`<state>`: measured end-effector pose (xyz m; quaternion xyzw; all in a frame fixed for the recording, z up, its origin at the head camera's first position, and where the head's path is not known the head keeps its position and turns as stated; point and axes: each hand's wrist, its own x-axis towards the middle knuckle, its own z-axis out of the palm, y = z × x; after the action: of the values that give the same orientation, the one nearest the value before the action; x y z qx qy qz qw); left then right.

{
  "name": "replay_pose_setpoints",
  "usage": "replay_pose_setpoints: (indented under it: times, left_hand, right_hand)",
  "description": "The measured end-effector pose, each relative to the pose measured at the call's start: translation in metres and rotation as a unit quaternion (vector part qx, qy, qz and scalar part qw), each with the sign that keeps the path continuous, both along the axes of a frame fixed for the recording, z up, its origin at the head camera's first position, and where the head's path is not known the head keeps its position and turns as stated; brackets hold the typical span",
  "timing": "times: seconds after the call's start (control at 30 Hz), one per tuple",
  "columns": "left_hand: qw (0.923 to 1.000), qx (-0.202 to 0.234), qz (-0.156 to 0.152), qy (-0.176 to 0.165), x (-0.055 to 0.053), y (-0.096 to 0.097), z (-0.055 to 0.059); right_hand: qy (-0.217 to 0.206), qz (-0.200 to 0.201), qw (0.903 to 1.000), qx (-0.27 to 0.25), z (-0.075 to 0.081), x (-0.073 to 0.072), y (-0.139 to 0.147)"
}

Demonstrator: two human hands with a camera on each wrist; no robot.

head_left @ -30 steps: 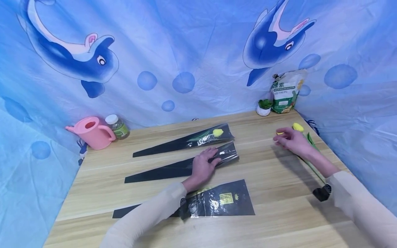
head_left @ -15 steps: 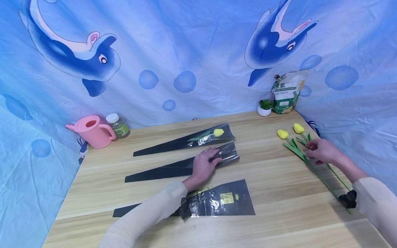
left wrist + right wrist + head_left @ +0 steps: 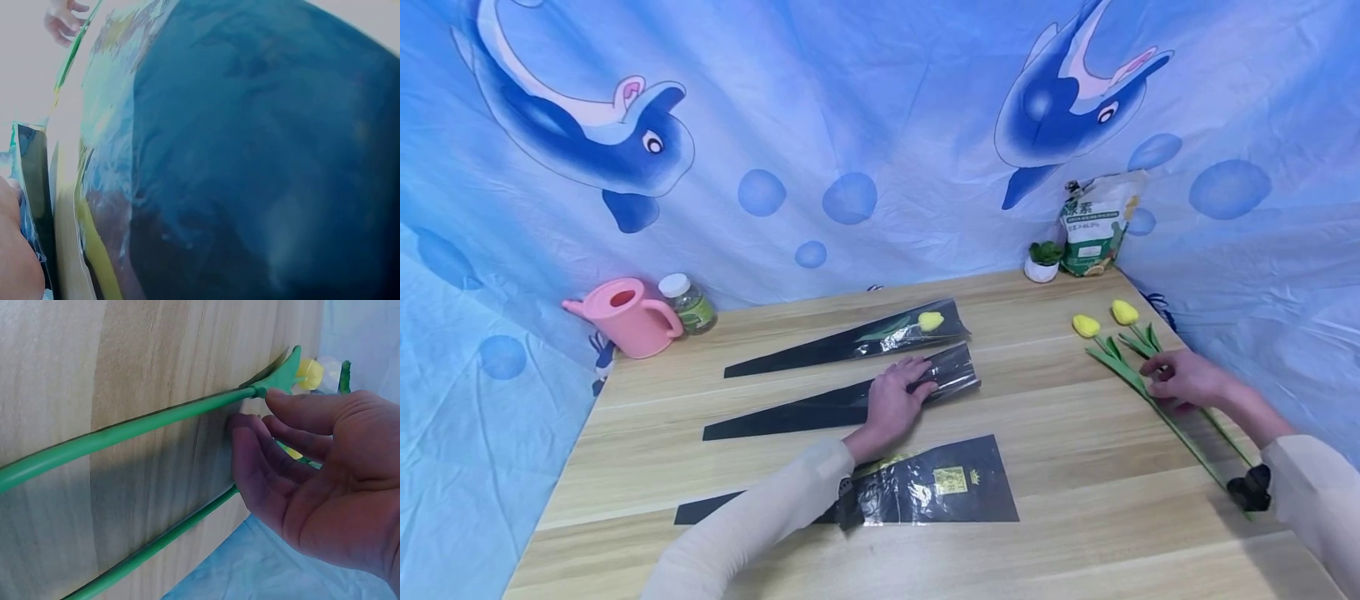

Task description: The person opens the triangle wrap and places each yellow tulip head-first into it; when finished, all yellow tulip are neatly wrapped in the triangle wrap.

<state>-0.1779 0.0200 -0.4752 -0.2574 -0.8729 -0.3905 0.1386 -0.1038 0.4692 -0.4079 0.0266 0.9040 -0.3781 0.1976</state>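
Taking the left hand point(image 3: 895, 404) as the clock's centre, the far sleeve point(image 3: 820, 348) at eleven holds a yellow tulip point(image 3: 931, 321), so one looks done. That hand rests on the middle sleeve point(image 3: 805, 414), fingers extended; no bloom shows there, nor in the near sleeve point(image 3: 917, 492) toward five, so both seem left to fill. The left loose tulip point(image 3: 1086, 326) and right loose tulip point(image 3: 1124, 312) lie around two, the right hand point(image 3: 1187, 379) by their stems at three. Only the right wrist view shows its thumb and bent fingers slightly apart, seemingly gripping nothing; whether the thumb touches the leaf point(image 3: 281, 376) I cannot tell.
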Motion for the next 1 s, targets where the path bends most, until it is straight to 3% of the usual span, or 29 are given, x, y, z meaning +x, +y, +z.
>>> replay_pose_setpoints:
  times: [0.33, 0.67, 1.0]
  left_hand:
    - [0.9996, 0.008, -0.009, 0.025, 0.000, 0.001, 0.000]
    - [0.9995, 0.015, -0.018, 0.020, -0.001, 0.001, -0.002]
    - [0.9990, 0.021, -0.025, 0.031, 0.000, 0.002, -0.002]
  right_hand:
    - [0.001, 0.000, 1.0000, -0.008, -0.003, 0.001, 0.000]
    - [-0.012, -0.002, 0.9994, -0.031, -0.007, 0.001, 0.001]
    - [0.034, 0.005, 0.9993, -0.017, -0.015, 0.009, -0.005]
